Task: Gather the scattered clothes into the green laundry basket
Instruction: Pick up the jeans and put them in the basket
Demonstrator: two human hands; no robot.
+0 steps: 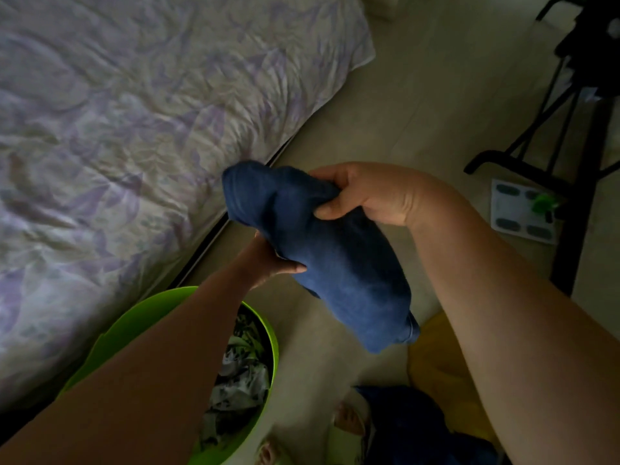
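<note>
Denim-blue cloth (332, 263), a bunched garment, hung in the air between my two hands, above the floor (419, 105) just off the bed's near edge and a little past the rim of the green laundry basket (134, 323). My right hand (365, 196) pinched its upper fold, thumb and curled fingers closed on the cloth, so that grip was narrow and full. My left hand (268, 260) held the bundle from the bed side, thumb pressed on the cloth; the fingers behind were hidden, though I judged them wrapped round it.

The basket stood on the floor against the bed's (117, 129) side, under my left forearm, with patterned grey and green clothes (241, 374) already in it. So I judged the step in hand was carrying this piece to the basket, not yet dropping it.

The next move called for swinging the bundle back and down over the basket's opening, then letting go with both hands, keeping the trailing end from catching on the rim.

More dark blue cloth (412, 427) and something yellow (436, 357) lay on the floor by my feet, possibly still to gather. A black stand (577, 182) and a white bathroom scale (520, 213) stood well apart.
</note>
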